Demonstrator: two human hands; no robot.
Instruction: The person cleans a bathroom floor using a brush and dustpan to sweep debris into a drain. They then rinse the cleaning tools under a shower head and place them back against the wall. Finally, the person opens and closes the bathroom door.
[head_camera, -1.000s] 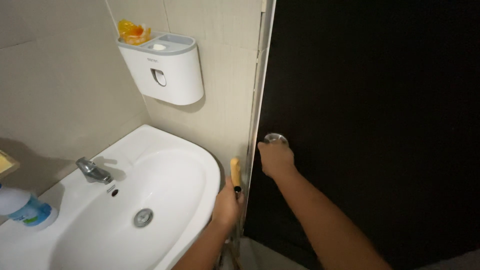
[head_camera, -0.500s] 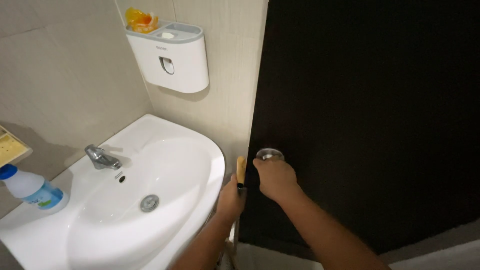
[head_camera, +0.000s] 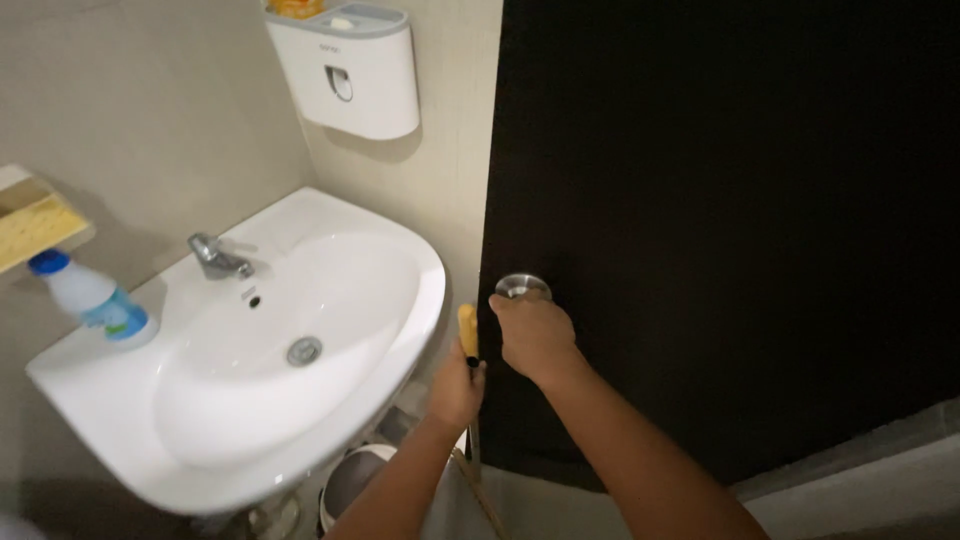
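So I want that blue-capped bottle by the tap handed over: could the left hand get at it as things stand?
Probably not at once. The left hand is closed round a yellow-handled tool beside the dark door, and the white sink lies between it and the bottle. Nothing else blocks that path.

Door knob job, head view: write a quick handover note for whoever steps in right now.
Right hand is closed around the round metal door knob on the dark door.
Left hand grips a yellow-handled tool, upright, just left of the door's edge, beside the white sink.
Door looks shut; knob is on the door.
Whether the knob is loose or fastened cannot be told.
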